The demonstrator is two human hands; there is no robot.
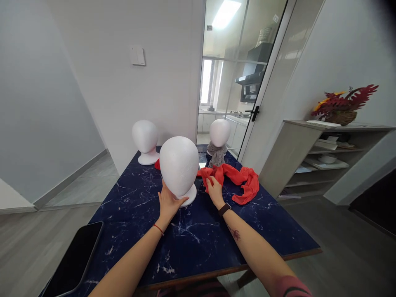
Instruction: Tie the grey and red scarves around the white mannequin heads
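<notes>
A white foam mannequin head (180, 163) stands upright on its round base at the middle of the table. My left hand (168, 201) is wrapped around its neck, the thumb lying over the front near the base. To the right, my right hand (214, 192) pinches the near left part of a red scarf (236, 176). The scarf lies loosely bunched and stretches away to the right across the table. Part of its left end is hidden behind the foam head.
The blue marbled tabletop (192, 243) carries a second bare mannequin head (144, 138) at back left and another mannequin head (220, 133) wearing a grey scarf (217, 154) at back right. A black phone (76, 258) lies front left. Shelves (321, 156) stand right of the glass door (235, 74).
</notes>
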